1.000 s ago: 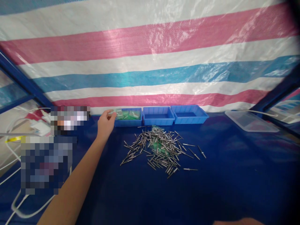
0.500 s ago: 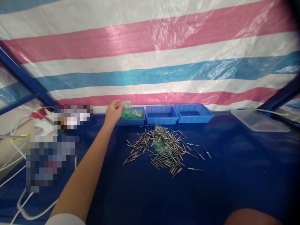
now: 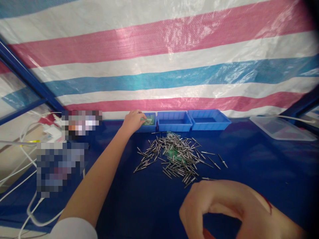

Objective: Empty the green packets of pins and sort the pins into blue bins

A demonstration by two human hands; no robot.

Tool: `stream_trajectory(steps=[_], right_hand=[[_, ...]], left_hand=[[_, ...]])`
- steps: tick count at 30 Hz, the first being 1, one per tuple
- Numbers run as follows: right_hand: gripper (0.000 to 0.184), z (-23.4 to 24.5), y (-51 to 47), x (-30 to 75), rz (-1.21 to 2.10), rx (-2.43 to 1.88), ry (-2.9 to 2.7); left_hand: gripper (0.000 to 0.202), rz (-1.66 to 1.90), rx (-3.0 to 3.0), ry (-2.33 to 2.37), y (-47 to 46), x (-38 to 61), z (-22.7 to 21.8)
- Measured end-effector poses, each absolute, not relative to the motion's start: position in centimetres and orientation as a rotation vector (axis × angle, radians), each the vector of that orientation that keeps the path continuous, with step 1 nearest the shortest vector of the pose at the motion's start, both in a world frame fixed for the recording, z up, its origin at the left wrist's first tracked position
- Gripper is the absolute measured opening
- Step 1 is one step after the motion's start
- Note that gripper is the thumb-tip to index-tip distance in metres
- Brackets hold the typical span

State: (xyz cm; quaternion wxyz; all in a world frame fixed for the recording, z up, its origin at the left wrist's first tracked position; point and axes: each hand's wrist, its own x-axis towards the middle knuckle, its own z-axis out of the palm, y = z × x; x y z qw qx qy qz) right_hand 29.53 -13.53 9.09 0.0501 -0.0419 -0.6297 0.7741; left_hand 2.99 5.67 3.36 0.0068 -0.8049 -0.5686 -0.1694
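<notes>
Lighting is moderate and diffuse; the source is out of view. Glare is noted on the striped sheet, in broken white streaks at centre and upper right. The bench reads dark, with faint reflections towards the right. Pins carry small bright glints; fine detail is soft. The right hand, in the near foreground, is blurred. Wide-angle distortion slants the posts at both sides. The far right edge falls to black. Two areas at left are pixelated, contents unreadable.

One head-worn cam here: the glossy dark-blue tabletop is looked down on from pretty near, the striped pink-white-blue plastic sheet faced ahead, bare right hand caught closest.
</notes>
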Motion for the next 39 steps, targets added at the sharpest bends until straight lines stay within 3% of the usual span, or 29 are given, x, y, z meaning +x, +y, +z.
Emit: stream_trajectory(steps=[5, 9, 13, 19, 28, 33, 39], right_hand=[[0.024, 6.2, -11.8, 29.8, 2.016, -0.458, -1.644], [0.011, 4.8, -9.3, 30.0, 1.445, -1.001, -1.443], [0.011, 3.2, -7.7, 29.8, 0.885, -1.224, -1.869], [0.013, 0.8, -8.3, 28.6, 0.107, -1.287, -2.397], [0.030, -0.5, -9.1, 27.7, -0.080, -1.305, -2.406], [0.028, -0.8, -9.3, 27.7, -0.071, -1.285, -2.397], [0.029, -1.2, -9.4, 27.7, -0.059, -1.267, -2.360]], left_hand=[[0.020, -0.435, -2.584, -1.691, 6.4, 2.8, 4.2], [0.044, -0.590, -2.476, -1.612, 3.2, 3.9, 4.0], [0.037, -0.654, -2.617, -1.495, -3.0, 6.5, 2.9], [0.026, -0.312, -2.681, -1.583, -8.7, 10.1, 1.3], [0.035, -0.318, -2.680, -1.682, -8.6, 10.6, 0.8], [0.054, -0.460, -2.710, -1.872, -8.3, 10.7, 0.2], [0.056, -0.650, -2.749, -1.996, -8.3, 10.8, 0.2]])
